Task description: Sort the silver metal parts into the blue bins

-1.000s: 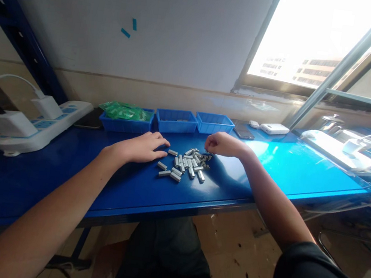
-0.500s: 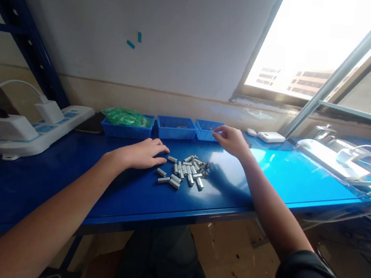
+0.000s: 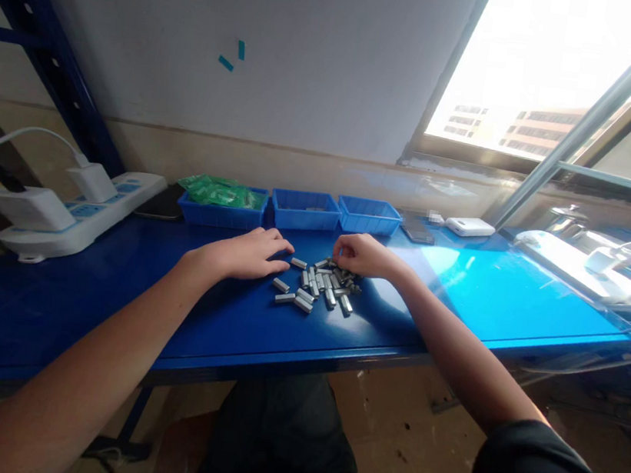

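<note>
A loose pile of short silver metal bars, shaped like hex spacers, lies on the blue table. Smaller, darker pieces are mixed in at its right side; their kind is hard to tell. My left hand rests on the tabletop just left of the pile, fingers apart and holding nothing. Over the back right of the pile, my right hand has its thumb and fingers pinched together. Whatever is between those fingertips is hidden.
Along the wall stand a blue bin with green packets, a middle blue bin with a few small pieces, and a right blue bin. A white power strip sits left; a dark phone and white box lie right.
My right hand has come down and left from the right bin to the back of the pile, its fingers now pinched. My left hand stays beside the pile.
</note>
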